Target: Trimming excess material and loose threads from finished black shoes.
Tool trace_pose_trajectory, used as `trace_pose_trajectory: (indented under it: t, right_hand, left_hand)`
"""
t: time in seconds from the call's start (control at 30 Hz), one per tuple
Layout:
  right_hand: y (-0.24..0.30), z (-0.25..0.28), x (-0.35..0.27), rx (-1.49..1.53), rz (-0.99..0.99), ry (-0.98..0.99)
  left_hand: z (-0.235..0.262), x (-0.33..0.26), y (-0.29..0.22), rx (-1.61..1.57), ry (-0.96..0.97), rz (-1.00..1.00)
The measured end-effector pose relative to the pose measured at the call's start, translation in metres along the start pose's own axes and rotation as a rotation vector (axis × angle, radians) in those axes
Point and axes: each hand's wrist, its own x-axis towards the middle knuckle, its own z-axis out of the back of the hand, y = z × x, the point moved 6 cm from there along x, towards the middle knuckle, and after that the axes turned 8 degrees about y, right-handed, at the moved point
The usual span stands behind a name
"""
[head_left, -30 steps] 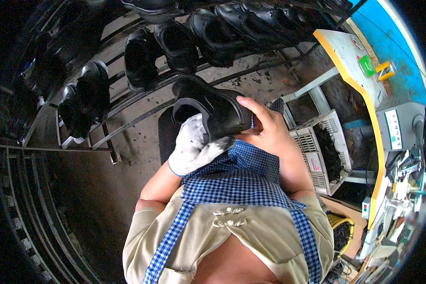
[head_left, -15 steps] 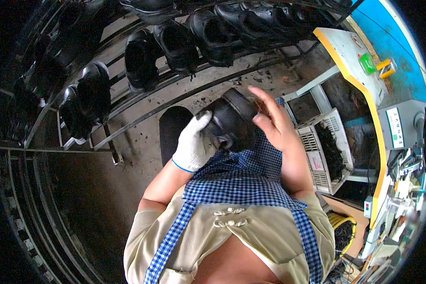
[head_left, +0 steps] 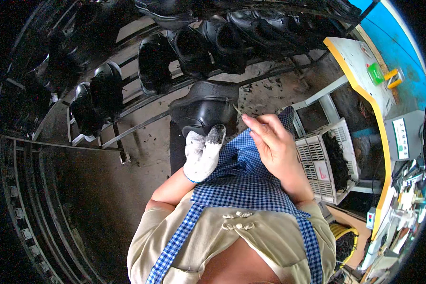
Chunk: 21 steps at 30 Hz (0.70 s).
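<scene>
**Shoe turned over in the gloved hand, thin piece up at its right end**

Head view: we've got the black shoe (head_left: 203, 106) held in the air, carried by nothing but us, over the floor (head_left: 118, 189), just off the near edge of the rack (head_left: 137, 128) with its row of black shoes (head_left: 189, 52).

Changed in the last half second: shoe rotated and pushed out from the apron (head_left: 241, 189); our right fingers closed up. Means the left alone bears it, its side now facing us.

Hands: left hand (head_left: 201, 156), gloved, clamps the shoe near its opening, thumb pressed outside. Right hand (head_left: 272, 142), bare, pinches a thin pale piece (head_left: 237, 110), tip near the shoe; contact, can't tell.

Pose: sole faces away from us, opening toward us. Long axis looks roughly left-right; toe end unclear.
</scene>
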Motion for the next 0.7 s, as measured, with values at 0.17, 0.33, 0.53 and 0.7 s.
trace_pose_trajectory:
  t: [0.17, 0.33, 0.53, 0.7]
  right_hand:
    - [0.004, -0.006, 0.004, -0.047, 0.019, -0.034]
    - [0.004, -0.010, 0.007, -0.079, 0.035, -0.056]
    - [0.010, -0.012, 0.007, -0.096, -0.017, -0.019]
    - [0.010, -0.013, 0.008, -0.088, -0.054, 0.004]
  left_hand:
    - [-0.003, 0.001, -0.004, -0.061, -0.016, -0.126]
    - [-0.002, 0.000, 0.009, -0.006, -0.027, -0.139]
    - [-0.003, 0.000, 0.015, 0.094, -0.057, -0.218]
    - [-0.004, 0.004, 0.010, 0.211, -0.036, -0.204]
